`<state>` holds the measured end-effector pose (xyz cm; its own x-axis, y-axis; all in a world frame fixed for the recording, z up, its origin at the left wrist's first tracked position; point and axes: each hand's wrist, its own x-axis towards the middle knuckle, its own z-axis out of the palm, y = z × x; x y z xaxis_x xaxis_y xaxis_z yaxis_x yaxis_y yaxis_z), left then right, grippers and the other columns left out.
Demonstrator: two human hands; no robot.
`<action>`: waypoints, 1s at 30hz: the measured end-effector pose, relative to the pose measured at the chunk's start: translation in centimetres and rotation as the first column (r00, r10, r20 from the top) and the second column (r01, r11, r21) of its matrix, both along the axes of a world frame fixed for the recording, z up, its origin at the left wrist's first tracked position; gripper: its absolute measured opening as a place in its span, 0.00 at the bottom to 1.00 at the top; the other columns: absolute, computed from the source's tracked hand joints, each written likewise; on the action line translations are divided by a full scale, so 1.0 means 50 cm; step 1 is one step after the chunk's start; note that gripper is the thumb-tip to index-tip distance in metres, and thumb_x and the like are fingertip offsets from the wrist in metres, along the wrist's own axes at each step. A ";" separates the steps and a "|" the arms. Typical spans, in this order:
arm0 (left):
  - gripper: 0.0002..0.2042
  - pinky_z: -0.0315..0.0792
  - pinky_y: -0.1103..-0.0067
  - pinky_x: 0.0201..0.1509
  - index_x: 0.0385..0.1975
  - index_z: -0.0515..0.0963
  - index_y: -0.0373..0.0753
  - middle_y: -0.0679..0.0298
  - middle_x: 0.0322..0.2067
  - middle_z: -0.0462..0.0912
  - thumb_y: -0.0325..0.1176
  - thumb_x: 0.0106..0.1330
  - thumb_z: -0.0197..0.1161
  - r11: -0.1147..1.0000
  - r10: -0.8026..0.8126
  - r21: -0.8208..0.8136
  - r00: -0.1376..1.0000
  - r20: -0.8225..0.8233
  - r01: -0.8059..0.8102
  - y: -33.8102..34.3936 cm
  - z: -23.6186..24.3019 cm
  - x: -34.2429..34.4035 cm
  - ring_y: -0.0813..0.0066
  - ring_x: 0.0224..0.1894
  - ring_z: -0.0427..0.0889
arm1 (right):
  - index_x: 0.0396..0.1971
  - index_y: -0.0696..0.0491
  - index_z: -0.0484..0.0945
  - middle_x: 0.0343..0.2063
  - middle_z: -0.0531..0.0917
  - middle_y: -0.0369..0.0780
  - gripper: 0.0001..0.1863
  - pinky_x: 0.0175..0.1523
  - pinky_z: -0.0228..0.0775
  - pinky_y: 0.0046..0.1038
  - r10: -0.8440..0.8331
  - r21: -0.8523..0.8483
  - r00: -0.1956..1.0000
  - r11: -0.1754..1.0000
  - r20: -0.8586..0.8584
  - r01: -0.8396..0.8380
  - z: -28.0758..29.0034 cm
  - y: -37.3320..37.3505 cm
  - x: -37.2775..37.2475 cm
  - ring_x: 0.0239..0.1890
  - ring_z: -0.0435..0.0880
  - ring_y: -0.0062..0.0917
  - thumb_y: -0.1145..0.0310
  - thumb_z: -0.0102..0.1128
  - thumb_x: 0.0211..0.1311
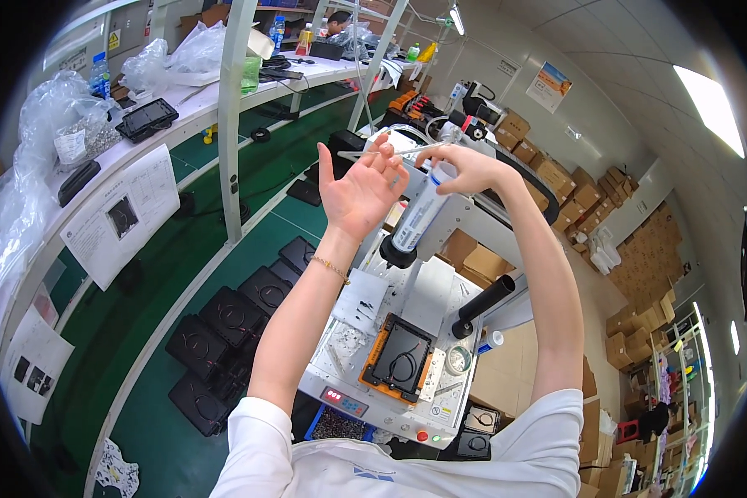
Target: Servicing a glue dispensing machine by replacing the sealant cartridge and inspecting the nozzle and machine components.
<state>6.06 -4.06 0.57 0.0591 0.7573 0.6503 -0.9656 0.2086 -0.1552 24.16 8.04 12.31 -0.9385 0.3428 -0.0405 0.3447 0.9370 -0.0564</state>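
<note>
Here, the left hand (361, 189) is held up with its palm showing and its grip spread open; the right hand (466, 170) is bent near the top of a white tube (419, 217); whether its grip is closed on the thin stick (408, 151) cannot be told; the tube is stood in a black cup (398, 253); below, a black case (397, 342) is set in an orange frame (388, 393).

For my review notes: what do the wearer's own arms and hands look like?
Both the left hand and right hand are gloveless. A thin gold-coloured bracelet circles the left wrist; none shows on the right. The forearms are uncovered below the short white sleeves.
</note>
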 end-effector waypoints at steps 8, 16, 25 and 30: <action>0.40 0.64 0.66 0.60 0.57 0.66 0.31 0.58 0.43 0.74 0.66 0.60 0.56 0.999 -0.014 0.045 1.000 -0.003 0.014 0.003 -0.019 -0.018 0.63 0.47 0.73 | 0.52 0.49 0.75 0.46 0.82 0.46 0.35 0.51 0.74 0.36 -0.634 0.305 0.759 0.760 0.149 0.574 -0.003 -0.047 -0.047 0.47 0.83 0.37 0.39 0.57 0.52; 0.40 0.65 0.66 0.59 0.56 0.65 0.31 0.58 0.43 0.74 0.65 0.61 0.56 1.000 -0.019 0.021 1.000 -0.013 0.019 0.004 -0.016 -0.013 0.64 0.47 0.72 | 0.52 0.49 0.74 0.48 0.81 0.47 0.31 0.53 0.72 0.36 -0.652 0.141 0.732 0.758 0.200 0.637 0.023 -0.075 -0.067 0.50 0.80 0.39 0.51 0.67 0.48; 0.38 0.63 0.67 0.60 0.57 0.64 0.31 0.59 0.42 0.74 0.63 0.63 0.56 1.000 -0.023 -0.007 1.000 -0.013 0.023 -0.002 -0.027 -0.006 0.65 0.46 0.71 | 0.43 0.50 0.76 0.46 0.78 0.42 0.26 0.60 0.66 0.37 -0.167 0.046 0.981 0.986 0.097 0.163 0.022 -0.077 0.009 0.54 0.74 0.38 0.79 0.71 0.37; 0.37 0.63 0.67 0.60 0.58 0.64 0.32 0.61 0.42 0.73 0.62 0.64 0.55 1.000 -0.019 -0.006 0.999 -0.051 0.018 0.000 -0.027 0.004 0.66 0.46 0.71 | 0.45 0.52 0.75 0.45 0.79 0.46 0.26 0.58 0.69 0.36 -0.121 0.017 0.992 0.992 -0.026 0.122 0.011 -0.081 0.047 0.52 0.77 0.38 0.63 0.72 0.43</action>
